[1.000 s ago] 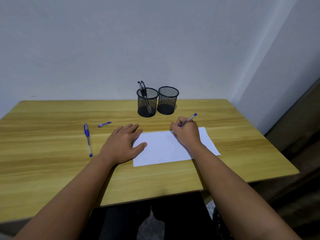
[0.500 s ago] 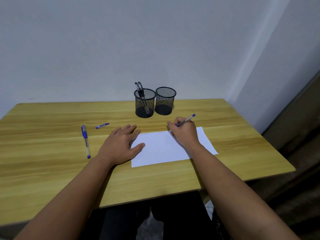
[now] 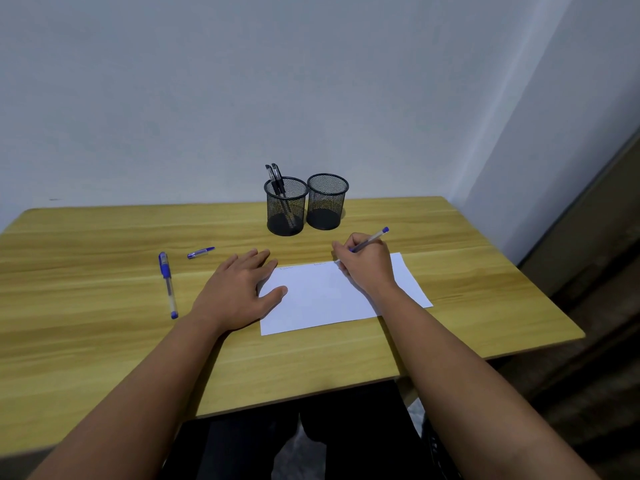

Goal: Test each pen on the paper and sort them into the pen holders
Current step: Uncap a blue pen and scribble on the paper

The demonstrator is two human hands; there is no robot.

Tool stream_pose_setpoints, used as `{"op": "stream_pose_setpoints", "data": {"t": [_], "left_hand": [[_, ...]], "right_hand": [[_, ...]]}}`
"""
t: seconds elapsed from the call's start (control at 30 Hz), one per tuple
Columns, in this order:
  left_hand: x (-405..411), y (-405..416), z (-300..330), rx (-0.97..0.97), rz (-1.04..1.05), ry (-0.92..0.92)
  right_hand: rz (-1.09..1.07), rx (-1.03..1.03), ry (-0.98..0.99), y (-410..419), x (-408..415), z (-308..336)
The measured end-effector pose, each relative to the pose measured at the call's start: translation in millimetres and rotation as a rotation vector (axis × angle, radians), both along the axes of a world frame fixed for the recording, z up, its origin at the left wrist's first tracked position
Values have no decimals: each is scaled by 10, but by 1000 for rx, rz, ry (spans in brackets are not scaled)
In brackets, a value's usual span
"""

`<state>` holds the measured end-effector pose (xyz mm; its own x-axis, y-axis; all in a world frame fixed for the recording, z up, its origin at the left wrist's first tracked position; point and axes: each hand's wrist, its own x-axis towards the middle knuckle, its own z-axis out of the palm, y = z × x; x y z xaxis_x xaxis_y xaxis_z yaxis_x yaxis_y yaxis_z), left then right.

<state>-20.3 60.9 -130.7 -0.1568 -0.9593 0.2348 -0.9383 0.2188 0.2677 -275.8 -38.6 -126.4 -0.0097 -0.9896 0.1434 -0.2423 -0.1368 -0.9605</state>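
Mesh holders (image 3: pixel 286 206), slim pen (image 3: pixel 370 239), flat paper (image 3: pixel 322 299)

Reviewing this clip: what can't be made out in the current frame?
- Pen tip on the paper: hidden by the right hand, head view.
- Marks along the paper's top edge: too small to read.
- Right holder: mesh too dark to tell whether empty.
- Small blue piece on the table: too small to identify.
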Motion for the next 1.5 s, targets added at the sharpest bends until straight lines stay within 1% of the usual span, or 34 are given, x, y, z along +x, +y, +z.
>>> {"op": "stream_pose_setpoints", "data": {"t": [0.17, 0.33, 0.43, 0.63, 0.97, 1.17, 1.3, 1.5], "left_hand": [[2, 6, 5, -3, 5, 1], [1, 7, 2, -3, 0, 3], [1, 4, 2, -4, 2, -1], [5, 7, 2, -2, 2, 1], [8, 2, 0, 3, 6, -1], [10, 4, 0, -2, 5, -2], [6, 5, 2, 4, 3, -8], [6, -2, -7, -1, 3, -6]], "right_hand": [[12, -28, 74, 13, 2, -2], [-64, -63, 131, -27, -26, -31], [-99, -54, 109, -42, -28, -39], [-90, -60, 113, -40, -9, -45], [-112, -69, 247, -36, 5, -36], [-130, -66, 228, -63, -2, -47], [-133, -54, 172, -53, 4, -51], [-141, -59, 160, -51, -10, -46]]}}
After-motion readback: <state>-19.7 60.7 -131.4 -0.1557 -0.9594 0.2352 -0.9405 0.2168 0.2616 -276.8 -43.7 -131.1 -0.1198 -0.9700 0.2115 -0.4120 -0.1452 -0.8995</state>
